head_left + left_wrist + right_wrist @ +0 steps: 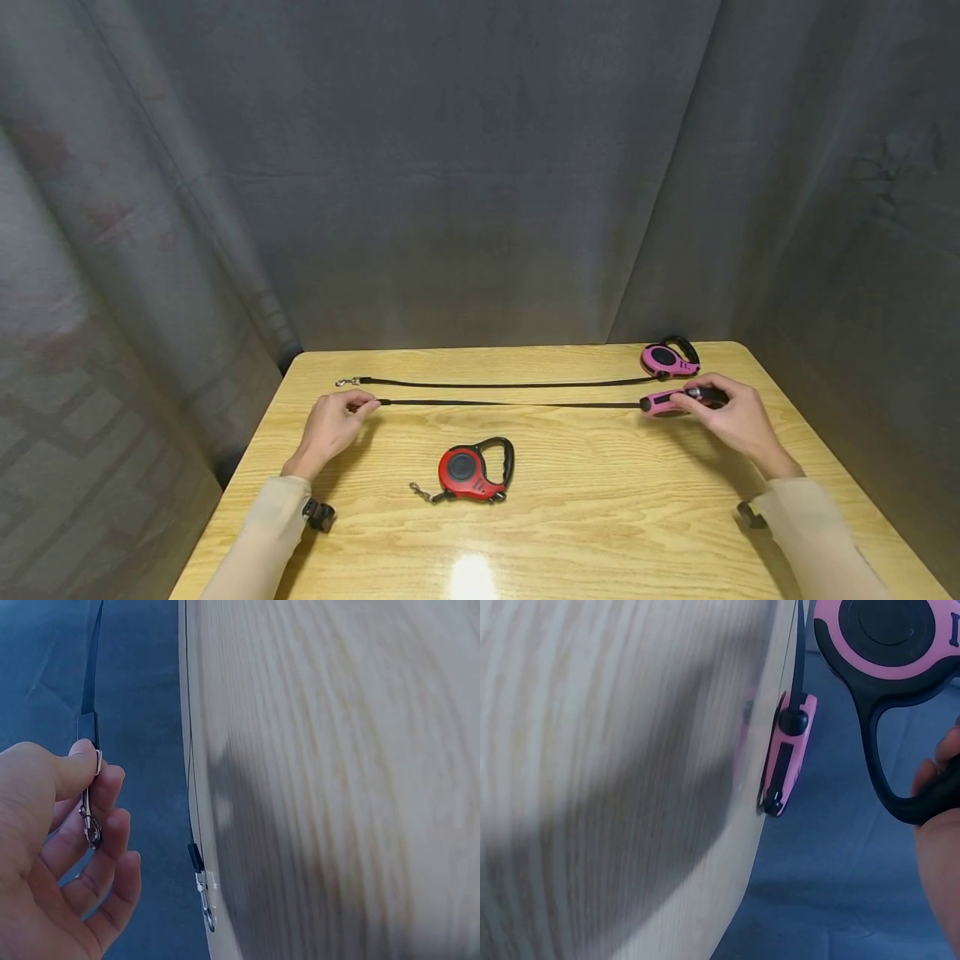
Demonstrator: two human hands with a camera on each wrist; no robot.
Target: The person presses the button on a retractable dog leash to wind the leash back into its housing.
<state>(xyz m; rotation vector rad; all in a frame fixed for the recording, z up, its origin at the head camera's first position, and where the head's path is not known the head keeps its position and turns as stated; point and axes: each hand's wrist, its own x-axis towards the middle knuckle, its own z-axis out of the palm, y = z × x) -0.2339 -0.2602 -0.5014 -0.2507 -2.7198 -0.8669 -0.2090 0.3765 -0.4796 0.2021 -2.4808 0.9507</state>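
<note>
My right hand [738,421] grips the black handle of a pink retractable dog leash [662,404], raised above the table in the right wrist view. Its black strap [510,405] runs stretched leftward to my left hand [330,427]. There, thumb and fingers pinch the strap's end at the metal clip [91,825]. A second pink retractable leash [665,358] lies behind, its strap [495,385] drawn out along the table to a silver clip [347,382]. Nearer me lies a red retractable leash [459,468] with a black handle, its short clip [420,490] pointing left.
The wooden table [570,533] has rounded far corners. Grey curtains [465,183] hang behind it and along both sides. The second pink leash sits close to the far right edge.
</note>
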